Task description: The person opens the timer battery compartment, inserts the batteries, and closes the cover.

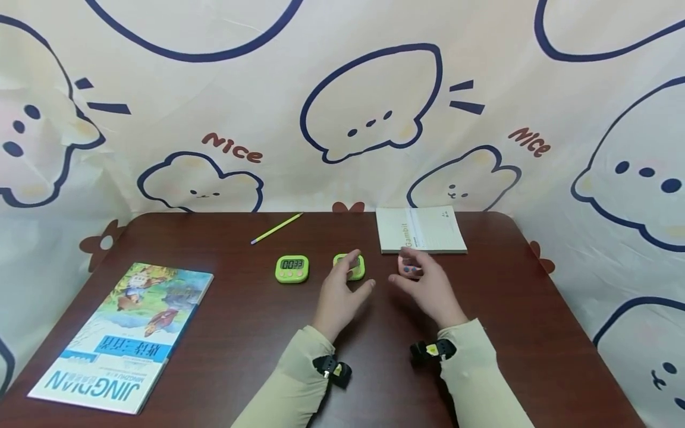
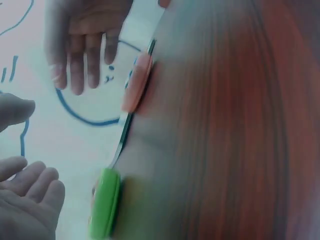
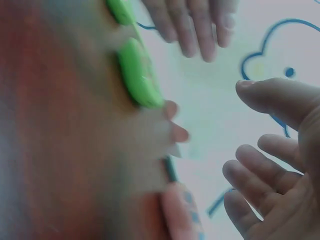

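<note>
My left hand (image 1: 338, 300) hovers by a green digital timer (image 1: 360, 272), covering part of it in the head view. To its right, my right hand (image 1: 432, 294) is held over a pink timer-like device (image 1: 409, 271) with blue buttons, partly hidden by the fingers. The palms face each other with a gap between; neither hand grips anything. In the left wrist view, relaxed left fingers (image 2: 37, 187) are apart from the green timer (image 2: 105, 202). The right wrist view shows the right thumb and fingers (image 3: 270, 182) spread loosely. Another green timer (image 1: 292, 269), reading 00:33, lies further left.
A picture-covered book (image 1: 125, 339) lies at the table's left side. Toward the back edge are a yellow-green pencil (image 1: 277, 229) and a pale notebook (image 1: 428, 232), just behind the pink device. The brown table (image 1: 257, 333) meets a patterned curtain (image 1: 342, 178) behind.
</note>
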`<state>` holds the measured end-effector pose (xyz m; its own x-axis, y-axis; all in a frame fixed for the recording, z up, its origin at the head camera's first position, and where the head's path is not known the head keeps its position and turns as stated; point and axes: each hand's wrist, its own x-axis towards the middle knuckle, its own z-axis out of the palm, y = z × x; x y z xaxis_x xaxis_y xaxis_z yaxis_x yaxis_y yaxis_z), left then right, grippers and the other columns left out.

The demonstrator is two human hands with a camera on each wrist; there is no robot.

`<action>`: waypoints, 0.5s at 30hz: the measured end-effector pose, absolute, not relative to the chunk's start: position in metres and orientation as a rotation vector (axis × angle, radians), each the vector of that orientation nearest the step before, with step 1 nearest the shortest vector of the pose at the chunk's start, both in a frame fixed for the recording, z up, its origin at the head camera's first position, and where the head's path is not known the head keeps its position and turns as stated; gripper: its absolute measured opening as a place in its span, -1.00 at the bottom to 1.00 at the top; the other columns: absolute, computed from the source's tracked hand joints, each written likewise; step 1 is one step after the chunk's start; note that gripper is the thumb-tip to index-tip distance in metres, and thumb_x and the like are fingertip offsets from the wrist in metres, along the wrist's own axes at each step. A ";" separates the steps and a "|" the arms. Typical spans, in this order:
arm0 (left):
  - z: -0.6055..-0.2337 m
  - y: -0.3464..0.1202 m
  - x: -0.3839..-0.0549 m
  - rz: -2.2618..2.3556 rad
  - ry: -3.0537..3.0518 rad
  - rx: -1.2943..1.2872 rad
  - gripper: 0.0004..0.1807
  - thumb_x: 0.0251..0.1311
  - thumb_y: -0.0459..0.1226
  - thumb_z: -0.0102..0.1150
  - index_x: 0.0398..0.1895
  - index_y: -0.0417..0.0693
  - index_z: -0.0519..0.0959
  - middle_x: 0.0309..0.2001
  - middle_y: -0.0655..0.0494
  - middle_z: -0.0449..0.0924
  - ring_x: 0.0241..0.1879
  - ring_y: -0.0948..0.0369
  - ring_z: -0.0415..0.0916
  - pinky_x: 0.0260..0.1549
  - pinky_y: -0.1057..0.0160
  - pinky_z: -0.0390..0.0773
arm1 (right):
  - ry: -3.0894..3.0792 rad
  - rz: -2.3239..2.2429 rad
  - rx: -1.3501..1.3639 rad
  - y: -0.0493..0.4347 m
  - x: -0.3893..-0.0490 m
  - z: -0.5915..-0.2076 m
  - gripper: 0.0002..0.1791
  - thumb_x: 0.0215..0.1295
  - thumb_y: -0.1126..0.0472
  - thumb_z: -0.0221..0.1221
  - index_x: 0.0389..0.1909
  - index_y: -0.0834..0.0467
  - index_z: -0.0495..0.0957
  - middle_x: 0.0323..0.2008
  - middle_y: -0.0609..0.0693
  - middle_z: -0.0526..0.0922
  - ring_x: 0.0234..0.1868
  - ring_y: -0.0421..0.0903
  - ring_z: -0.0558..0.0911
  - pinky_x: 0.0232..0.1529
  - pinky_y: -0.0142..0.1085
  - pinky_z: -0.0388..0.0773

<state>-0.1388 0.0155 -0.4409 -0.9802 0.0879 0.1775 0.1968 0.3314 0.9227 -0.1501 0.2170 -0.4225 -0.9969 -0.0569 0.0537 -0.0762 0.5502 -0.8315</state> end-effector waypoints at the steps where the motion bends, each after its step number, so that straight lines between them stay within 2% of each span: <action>1: -0.440 0.020 -0.139 -1.768 -2.474 -0.279 -0.30 0.23 -0.28 0.36 0.44 -0.08 0.34 0.33 -0.08 0.44 0.25 -0.07 0.48 0.23 -0.05 0.48 | -2.737 1.483 0.093 0.221 -0.151 -0.419 -0.28 0.23 0.14 0.40 0.40 0.12 0.38 0.24 0.18 0.53 0.21 0.14 0.53 0.22 0.05 0.51; 5: -0.439 0.037 -0.140 -1.856 -2.454 -0.320 -0.30 0.23 -0.30 0.35 0.44 -0.09 0.34 0.32 -0.12 0.44 0.28 -0.01 0.45 0.26 0.01 0.47 | -2.722 1.499 -0.004 0.235 -0.154 -0.413 -0.28 0.27 0.12 0.38 0.42 0.07 0.36 0.26 0.20 0.51 0.18 0.18 0.51 0.16 0.02 0.54; 11: -0.443 0.061 -0.147 -1.865 -2.517 -0.326 -0.29 0.24 -0.28 0.35 0.45 -0.11 0.33 0.31 -0.11 0.45 0.26 0.05 0.46 0.24 0.12 0.50 | -2.804 1.405 -0.085 0.248 -0.161 -0.421 -0.27 0.32 0.12 0.32 0.47 0.12 0.30 0.24 0.23 0.51 0.06 0.14 0.53 0.00 -0.09 0.54; 15: -0.448 0.074 -0.153 -1.838 -2.616 -0.302 -0.27 0.25 -0.25 0.35 0.47 -0.12 0.30 0.29 -0.07 0.45 0.23 0.07 0.47 0.21 0.14 0.52 | -2.859 1.398 -0.116 0.253 -0.164 -0.425 -0.27 0.37 0.22 0.26 0.50 0.19 0.22 0.27 0.28 0.47 0.15 0.18 0.53 0.12 0.02 0.53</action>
